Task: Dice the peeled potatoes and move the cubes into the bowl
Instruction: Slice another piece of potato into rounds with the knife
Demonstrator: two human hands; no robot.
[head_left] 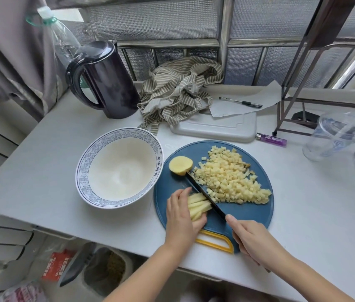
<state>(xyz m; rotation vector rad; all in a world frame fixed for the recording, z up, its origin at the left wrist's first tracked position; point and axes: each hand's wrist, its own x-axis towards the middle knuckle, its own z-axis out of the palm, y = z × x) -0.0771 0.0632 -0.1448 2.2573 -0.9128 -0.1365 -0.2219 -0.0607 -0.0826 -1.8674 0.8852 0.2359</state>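
The left hand (182, 211) lay curled over a small bundle of potato sticks (198, 205), fingers pressed down on them near the front edge of the cutting board (244, 211), close to the front edge of the desk (302, 214). The right hand (251, 238) was closed round the handle of a dark knife (207, 196), forefinger stretched along the top. The blade ran diagonally away from that hand toward the far left, its edge resting just at the free ends of the sticks. The sticks lay lengthwise from the left hand toward the blade, so their long axis crossed the knife nearly square; that was the relation the next cut seemed to depend on. The left hand sat directly on them, the right hand a little further off behind the blade.

The sticks looked pale yellow, moist and even, stacked several deep.

Beyond the blade, on the right half of the board, lay a broad heap of potato cubes (231, 177), small and fairly uniform. A peeled potato half (180, 165) sat at the board's far left edge, touching the knife tip, uncut. The bowl (119, 171), white with a blue patterned rim, stood just beside the board on its left and looked empty, so none of the cubes had been moved over yet by my reckoning.
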